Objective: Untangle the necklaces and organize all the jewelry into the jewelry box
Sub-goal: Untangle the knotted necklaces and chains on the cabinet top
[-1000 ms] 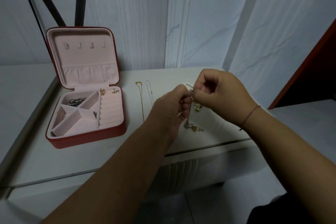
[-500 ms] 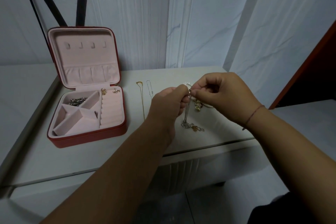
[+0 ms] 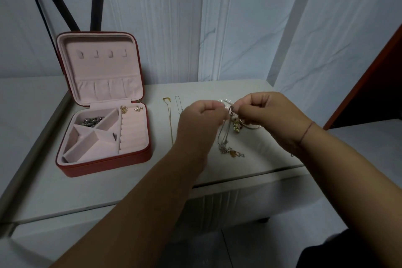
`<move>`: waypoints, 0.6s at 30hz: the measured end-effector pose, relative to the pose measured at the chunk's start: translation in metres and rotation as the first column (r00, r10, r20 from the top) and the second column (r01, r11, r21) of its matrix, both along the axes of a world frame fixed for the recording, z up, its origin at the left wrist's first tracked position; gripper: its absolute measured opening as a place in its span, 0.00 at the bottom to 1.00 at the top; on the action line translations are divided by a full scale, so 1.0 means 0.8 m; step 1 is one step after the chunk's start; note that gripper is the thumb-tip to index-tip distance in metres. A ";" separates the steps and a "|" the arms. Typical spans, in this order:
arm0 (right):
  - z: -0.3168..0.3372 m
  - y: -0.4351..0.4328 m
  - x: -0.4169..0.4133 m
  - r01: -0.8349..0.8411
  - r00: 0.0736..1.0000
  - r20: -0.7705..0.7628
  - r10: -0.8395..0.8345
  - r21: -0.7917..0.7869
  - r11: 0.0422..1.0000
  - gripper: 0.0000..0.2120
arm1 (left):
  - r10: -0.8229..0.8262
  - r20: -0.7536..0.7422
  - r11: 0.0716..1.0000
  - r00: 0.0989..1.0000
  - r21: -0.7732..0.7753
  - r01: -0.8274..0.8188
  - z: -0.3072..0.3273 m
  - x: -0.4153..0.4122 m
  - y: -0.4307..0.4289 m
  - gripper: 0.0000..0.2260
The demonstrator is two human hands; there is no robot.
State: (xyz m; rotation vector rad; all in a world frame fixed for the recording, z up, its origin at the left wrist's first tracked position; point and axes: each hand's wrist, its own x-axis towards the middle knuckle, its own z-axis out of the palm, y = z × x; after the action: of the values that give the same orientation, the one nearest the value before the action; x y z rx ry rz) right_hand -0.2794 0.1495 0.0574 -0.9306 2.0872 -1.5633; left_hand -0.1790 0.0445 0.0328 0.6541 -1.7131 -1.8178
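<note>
As the tangled necklaces (image 3: pixel 225 137) dangle, left hand (image 3: pixel 202 117) and right hand (image 3: pixel 263 111) seemingly pinch them.

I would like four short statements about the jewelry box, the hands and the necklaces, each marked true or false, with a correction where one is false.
1. The jewelry box stands with its lid open. True.
2. The left hand and the right hand both pinch the tangled chains. True.
3. The gold necklace lies inside the box. False: it lies stretched out on the table, between the box and the left hand.
4. Every compartment of the box is empty. False: silver pieces lie in the rear left compartment.
</note>
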 end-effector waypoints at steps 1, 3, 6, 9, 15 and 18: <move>0.000 0.000 -0.001 -0.002 1.000 0.014 0.002 0.004 1.000 0.04 | 0.031 -0.020 0.996 0.999 -0.086 -0.033 0.000 0.001 -0.001 0.04; 0.000 0.001 -0.002 -0.002 0.999 0.041 0.002 0.001 1.000 0.05 | 0.064 -0.055 0.963 0.996 -0.258 -0.076 0.001 0.003 -0.002 0.04; 0.000 0.002 -0.003 0.006 0.997 0.073 -0.006 -0.004 1.000 0.06 | 0.068 -0.092 0.898 0.993 -0.428 -0.101 0.001 0.003 -0.002 0.04; 0.001 0.003 -0.003 -0.001 0.994 0.106 0.003 -0.017 1.000 0.05 | 0.094 -0.120 0.831 0.988 -0.538 -0.144 -0.002 0.001 -0.001 0.04; 0.002 0.006 -0.003 -0.003 1.000 0.000 0.003 0.016 1.000 0.03 | 0.128 -0.188 0.714 0.974 -0.664 -0.222 -0.009 -0.003 0.000 0.06; 0.004 0.008 -0.003 0.007 0.985 -0.172 0.007 0.075 0.997 0.02 | 0.121 -0.204 0.679 0.971 -0.697 -0.231 -0.011 -0.005 0.001 0.07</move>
State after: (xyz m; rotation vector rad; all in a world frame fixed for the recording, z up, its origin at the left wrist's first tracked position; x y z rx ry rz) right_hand -0.2821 0.1558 0.0607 -1.0726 2.2464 -1.4384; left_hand -0.1826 0.0450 0.0238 0.3171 -1.9780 -0.8890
